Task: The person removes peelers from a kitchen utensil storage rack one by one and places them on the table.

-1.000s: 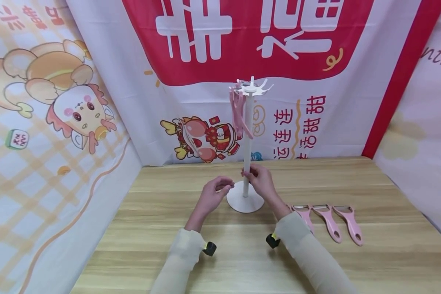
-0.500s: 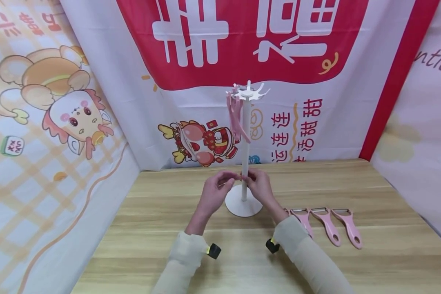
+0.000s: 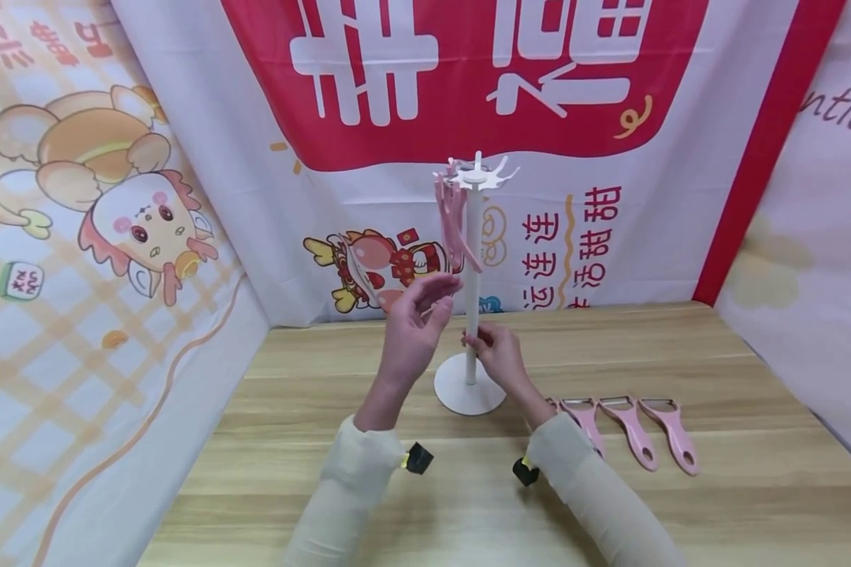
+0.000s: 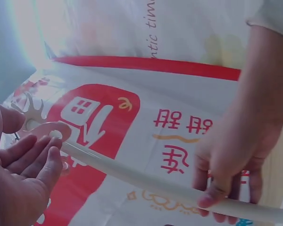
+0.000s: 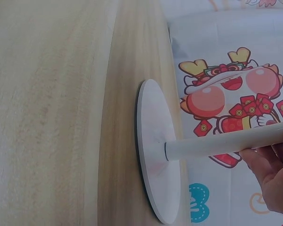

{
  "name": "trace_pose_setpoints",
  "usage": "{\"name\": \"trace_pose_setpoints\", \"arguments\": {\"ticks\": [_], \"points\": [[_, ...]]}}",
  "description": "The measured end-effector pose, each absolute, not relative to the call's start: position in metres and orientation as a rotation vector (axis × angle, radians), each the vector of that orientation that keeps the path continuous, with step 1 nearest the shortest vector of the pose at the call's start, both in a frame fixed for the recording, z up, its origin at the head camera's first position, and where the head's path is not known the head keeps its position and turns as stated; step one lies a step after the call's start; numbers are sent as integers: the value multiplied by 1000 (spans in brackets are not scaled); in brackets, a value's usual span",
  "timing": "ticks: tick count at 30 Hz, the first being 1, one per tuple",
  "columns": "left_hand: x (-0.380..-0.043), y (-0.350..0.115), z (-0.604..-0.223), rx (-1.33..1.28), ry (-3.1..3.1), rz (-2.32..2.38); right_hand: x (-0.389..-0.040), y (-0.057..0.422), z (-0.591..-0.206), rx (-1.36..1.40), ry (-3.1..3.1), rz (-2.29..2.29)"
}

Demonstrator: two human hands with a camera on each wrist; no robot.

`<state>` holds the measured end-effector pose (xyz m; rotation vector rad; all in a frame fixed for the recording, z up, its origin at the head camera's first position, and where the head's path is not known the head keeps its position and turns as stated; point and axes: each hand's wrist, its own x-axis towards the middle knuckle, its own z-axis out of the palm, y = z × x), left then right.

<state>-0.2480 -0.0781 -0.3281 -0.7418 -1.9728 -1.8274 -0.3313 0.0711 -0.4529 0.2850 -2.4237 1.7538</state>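
A white hook stand (image 3: 472, 303) rises from a round base (image 3: 451, 387) on the table. Pink peelers (image 3: 451, 224) hang from hooks on its left side. My right hand (image 3: 502, 361) grips the pole low down, thumb and fingers around it; the right wrist view shows the pole (image 5: 217, 142) running into that hand. My left hand (image 3: 411, 335) is raised left of the pole, just below the hanging peelers, fingers loosely bent. In the left wrist view, its fingertips overlap the holed end of a pink peeler handle (image 4: 46, 130).
Several pink peelers (image 3: 635, 435) lie in a row on the wooden table (image 3: 681, 520) to the right, one partly behind my right sleeve (image 3: 574, 453). A printed cloth (image 3: 369, 189) hangs behind the table, with further cloths at both sides.
My left hand has risen from beside the base, past the right hand's level, to just below the hanging peelers. The right hand stays on the pole. The head view has shifted slightly.
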Motion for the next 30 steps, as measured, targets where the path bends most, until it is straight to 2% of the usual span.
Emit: {"name": "trace_pose_setpoints", "arguments": {"ticks": [16,30], "points": [[-278,-61,-275,-515,-2188,-1741,-333,70,-453,262,-2443,1780],[-283,-55,-259,-368,-2239,-1758,-334,72,-453,236,-2453,1795]]}}
